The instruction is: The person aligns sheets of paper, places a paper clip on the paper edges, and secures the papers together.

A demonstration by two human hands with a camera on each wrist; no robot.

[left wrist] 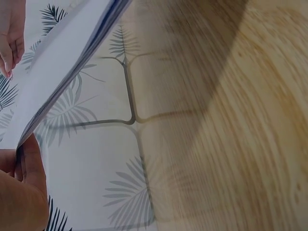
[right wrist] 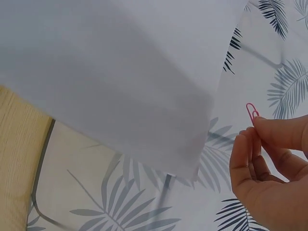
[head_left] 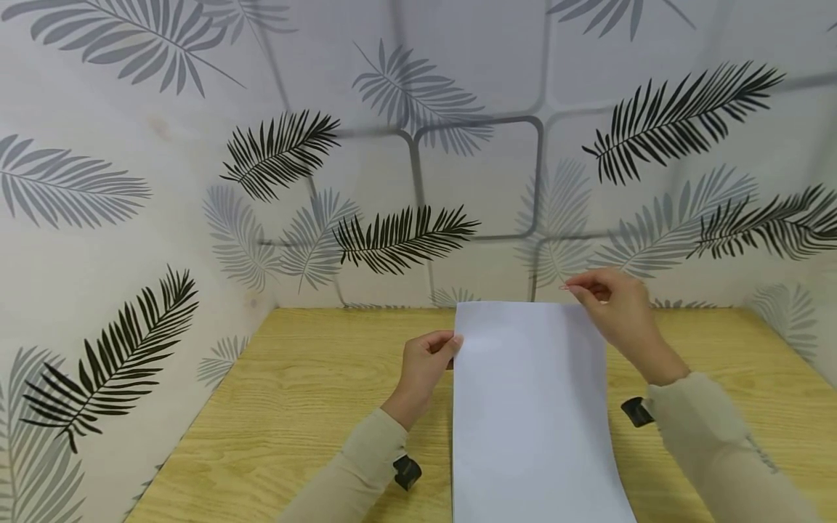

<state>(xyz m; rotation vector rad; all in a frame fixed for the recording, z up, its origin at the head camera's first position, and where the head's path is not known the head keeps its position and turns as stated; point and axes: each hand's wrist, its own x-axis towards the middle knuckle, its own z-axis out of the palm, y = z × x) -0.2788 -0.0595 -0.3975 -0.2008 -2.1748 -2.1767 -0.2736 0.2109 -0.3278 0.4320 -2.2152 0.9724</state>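
Observation:
A stack of white paper sheets [head_left: 530, 407] stands raised over the table, its top edge near the wall. At the stack's left edge my left hand [head_left: 425, 367] pinches the sheets between thumb and fingers; the left wrist view shows several layers in the paper [left wrist: 62, 72]. Just beyond the top right corner, my right hand [head_left: 621, 316] holds a small red paper clip [right wrist: 251, 109] between thumb and fingertips. In the right wrist view the clip's looped end sticks out past the fingers, apart from the paper [right wrist: 120, 86].
The wooden table [head_left: 294, 385] spreads out on both sides of the paper. Behind it rises a wall [head_left: 477, 181] covered in a feather-leaf and grid pattern. Black straps [head_left: 407, 472] sit at both sleeve cuffs.

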